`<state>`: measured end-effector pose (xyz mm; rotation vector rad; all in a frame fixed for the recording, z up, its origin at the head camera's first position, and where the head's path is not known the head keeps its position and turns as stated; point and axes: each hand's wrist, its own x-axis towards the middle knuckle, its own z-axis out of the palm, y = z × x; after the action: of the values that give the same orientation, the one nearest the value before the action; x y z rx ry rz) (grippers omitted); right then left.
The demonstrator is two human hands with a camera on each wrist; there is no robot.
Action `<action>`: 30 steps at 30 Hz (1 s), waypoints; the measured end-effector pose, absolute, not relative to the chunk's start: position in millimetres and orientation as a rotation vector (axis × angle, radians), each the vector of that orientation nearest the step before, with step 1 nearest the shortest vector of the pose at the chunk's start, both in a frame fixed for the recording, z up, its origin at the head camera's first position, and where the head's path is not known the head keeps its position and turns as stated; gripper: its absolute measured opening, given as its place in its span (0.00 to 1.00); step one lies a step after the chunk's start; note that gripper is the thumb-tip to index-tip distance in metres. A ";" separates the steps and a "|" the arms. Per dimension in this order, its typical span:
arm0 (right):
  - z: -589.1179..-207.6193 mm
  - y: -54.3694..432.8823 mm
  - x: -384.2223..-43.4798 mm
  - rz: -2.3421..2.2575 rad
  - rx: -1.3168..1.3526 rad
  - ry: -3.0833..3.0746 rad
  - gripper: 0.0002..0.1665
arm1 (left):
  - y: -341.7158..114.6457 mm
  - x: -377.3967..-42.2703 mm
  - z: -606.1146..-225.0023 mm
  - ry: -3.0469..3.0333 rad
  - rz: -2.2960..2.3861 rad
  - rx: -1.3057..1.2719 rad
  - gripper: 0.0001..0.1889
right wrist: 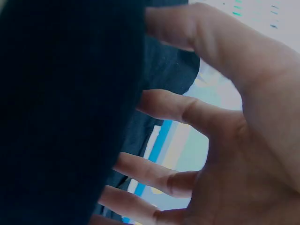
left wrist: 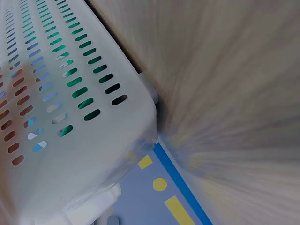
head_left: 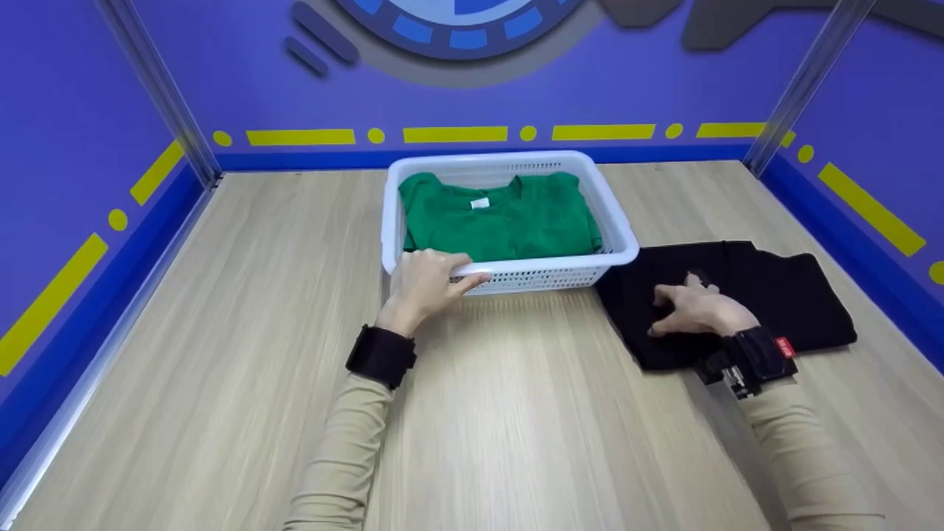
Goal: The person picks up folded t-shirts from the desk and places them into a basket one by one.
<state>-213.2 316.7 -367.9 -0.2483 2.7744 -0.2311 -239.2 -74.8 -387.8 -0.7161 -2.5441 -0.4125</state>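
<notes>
Three blue walls [head_left: 634, 92] — tabletop [head_left: 553, 413] seemingly wooden

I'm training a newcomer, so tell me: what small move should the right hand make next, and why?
Probably draw the right hand's fingers together to pinch the black folded garment: its fingertips touch the cloth but are spread apart, while the left hand grips the white plastic basket.

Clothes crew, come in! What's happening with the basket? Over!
Left grip holds white basket by near rim. Right grip touches black garment. Green shirt inside basket. Maybe in the way: basket's corner, right at garment's edge. Over!
</notes>
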 end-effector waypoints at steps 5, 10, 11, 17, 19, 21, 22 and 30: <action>-366.1 314.3 -198.9 -0.236 -0.293 2.761 0.28 | -76.4 -239.7 -387.2 -2.549 -0.415 -0.709 0.23; -366.4 310.7 -189.9 -0.232 -0.327 2.754 0.28 | -79.1 -239.4 -385.7 -2.558 -0.433 -0.702 0.23; -366.7 309.8 -189.0 -0.225 -0.330 2.753 0.28 | -79.6 -239.5 -385.7 -2.560 -0.438 -0.700 0.23; -366.3 305.3 -187.2 -0.188 -0.321 2.736 0.27 | -80.6 -239.3 -387.1 -2.559 -0.439 -0.703 0.23; -365.6 304.7 -187.1 -0.167 -0.319 2.728 0.27 | -80.0 -238.6 -387.7 -2.559 -0.433 -0.713 0.23; -365.0 303.9 -186.9 -0.143 -0.320 2.719 0.27 | -79.5 -238.2 -388.4 -2.558 -0.425 -0.717 0.23; -364.2 303.4 -186.7 -0.130 -0.326 2.711 0.28 | -79.4 -237.8 -388.4 -2.557 -0.424 -0.718 0.23; -356.3 297.4 -187.6 -0.143 -0.367 2.605 0.28 | -79.1 -237.1 -384.2 -2.573 -0.425 -0.725 0.23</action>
<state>-187.6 297.4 -356.3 -0.3666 2.6055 -0.1434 -237.1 -79.1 -384.2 -0.7253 -2.5726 -0.4254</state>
